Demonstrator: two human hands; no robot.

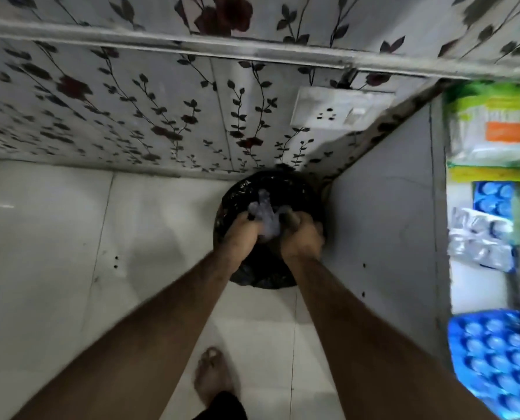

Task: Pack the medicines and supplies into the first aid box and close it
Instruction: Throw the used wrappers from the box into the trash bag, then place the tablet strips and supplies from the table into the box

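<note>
Both hands (273, 231) over black-lined bin (301, 189), fingers pinching blurred, possibly plastic wrapper (264, 213); white tile floor (55, 237).

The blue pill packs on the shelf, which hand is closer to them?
Right. The right hand is over the black bin, on the side toward the blue pill packs. The left hand sits farther away. Neither touches them.

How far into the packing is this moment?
Nothing looks packed; no first aid box is in view. In hand: left hand and right hand bunch a pale crumpled wrapper over the black-lined bin. Left: blister packs and a green packet lie on the surface at right.
</note>
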